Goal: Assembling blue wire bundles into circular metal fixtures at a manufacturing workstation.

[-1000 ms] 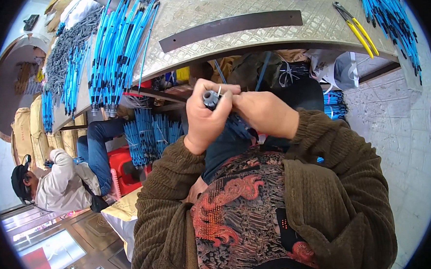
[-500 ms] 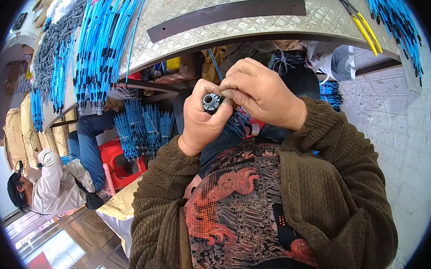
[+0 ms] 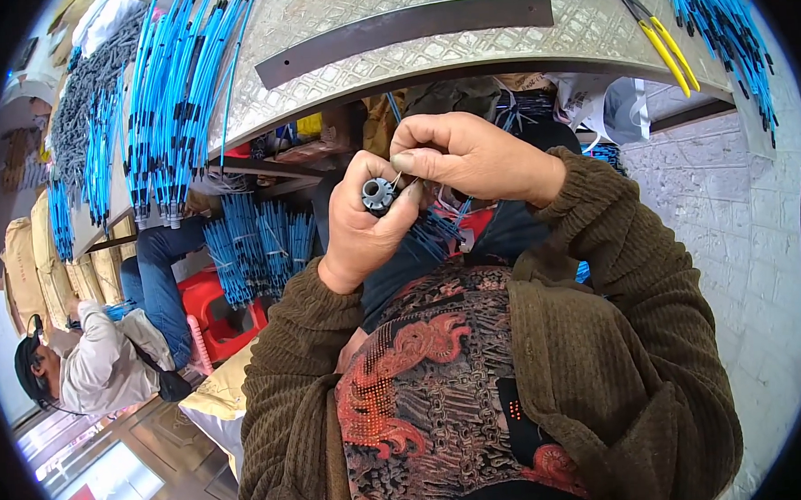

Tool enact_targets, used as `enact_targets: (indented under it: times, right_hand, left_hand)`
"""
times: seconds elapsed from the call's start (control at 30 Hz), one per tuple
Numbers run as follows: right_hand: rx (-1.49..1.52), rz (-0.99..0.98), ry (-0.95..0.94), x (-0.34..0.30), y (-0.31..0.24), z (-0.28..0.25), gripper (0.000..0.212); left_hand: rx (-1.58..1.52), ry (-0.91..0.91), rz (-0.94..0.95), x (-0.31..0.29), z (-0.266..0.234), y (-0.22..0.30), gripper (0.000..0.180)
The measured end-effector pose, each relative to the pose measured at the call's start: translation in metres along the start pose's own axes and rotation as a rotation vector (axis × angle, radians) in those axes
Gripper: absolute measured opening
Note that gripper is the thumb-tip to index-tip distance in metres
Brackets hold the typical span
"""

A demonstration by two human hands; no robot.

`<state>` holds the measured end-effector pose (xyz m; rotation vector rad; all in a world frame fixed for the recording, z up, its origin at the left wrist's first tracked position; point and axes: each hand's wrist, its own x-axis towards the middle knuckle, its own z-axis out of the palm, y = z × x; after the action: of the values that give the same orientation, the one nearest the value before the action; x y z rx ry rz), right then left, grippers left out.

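Note:
My left hand (image 3: pixel 363 220) is closed around a dark grey notched round hub (image 3: pixel 378 195), its hollow end facing up. Close beside it, my right hand (image 3: pixel 473 160) has thumb and forefinger pinched together on a thin wire (image 3: pixel 399 179), which runs down toward the left thumb and the hub's edge. Below the hands, blue rods with black joints (image 3: pixel 436 234) hang over my lap; whether they join the hub is hidden by my fingers.
Ahead stands a table (image 3: pixel 316 23) bearing a dark metal strip (image 3: pixel 407 28), yellow-handled pliers (image 3: pixel 661 42) and blue rod bundles (image 3: pixel 171 108) at both ends. More bundles (image 3: pixel 260 244) stand near a red stool (image 3: pixel 208 301) on the left. Another person (image 3: pixel 103 356) sits beyond it.
My right fingertips have drawn slightly up from the left thumb, and the thin wire now shows between the hands. The whole view has shifted a little; my left hand keeps its hold.

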<state>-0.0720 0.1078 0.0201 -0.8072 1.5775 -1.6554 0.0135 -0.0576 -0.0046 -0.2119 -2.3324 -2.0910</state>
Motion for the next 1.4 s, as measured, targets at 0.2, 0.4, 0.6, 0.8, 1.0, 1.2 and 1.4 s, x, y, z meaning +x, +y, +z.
enact_targets:
  times: [0.2, 0.4, 0.6, 0.8, 1.0, 1.2, 1.4]
  right_hand:
    - [-0.076, -0.050, 0.001, -0.002, -0.002, -0.002, 0.017]
    - [-0.228, -0.201, 0.131, -0.005, 0.007, 0.001, 0.014]
    - [-0.236, -0.185, 0.157, -0.011, 0.002, -0.002, 0.010]
    - [-0.404, -0.289, 0.149, -0.019, -0.001, -0.004, 0.006]
    - [-0.477, -0.340, 0.180, -0.018, 0.002, -0.002, 0.005]
    - [-0.364, -0.276, 0.144, -0.024, 0.000, -0.002, 0.007]
    - [-0.451, -0.326, 0.199, -0.033, 0.000, -0.012, 0.012]
  left_hand:
    - [-0.014, 0.052, 0.004, 0.002, 0.005, -0.002, 0.017]
    - [-0.026, 0.100, 0.011, 0.005, 0.010, 0.005, 0.017]
    - [-0.101, 0.046, 0.029, 0.006, 0.013, -0.002, 0.017]
    - [-0.073, 0.075, 0.025, 0.006, 0.015, 0.002, 0.018]
    - [-0.062, 0.010, 0.008, 0.005, 0.015, 0.009, 0.018]
    - [-0.103, 0.036, 0.019, 0.003, 0.016, 0.005, 0.017]
    - [-0.134, 0.012, 0.041, 0.004, 0.014, 0.008, 0.015]
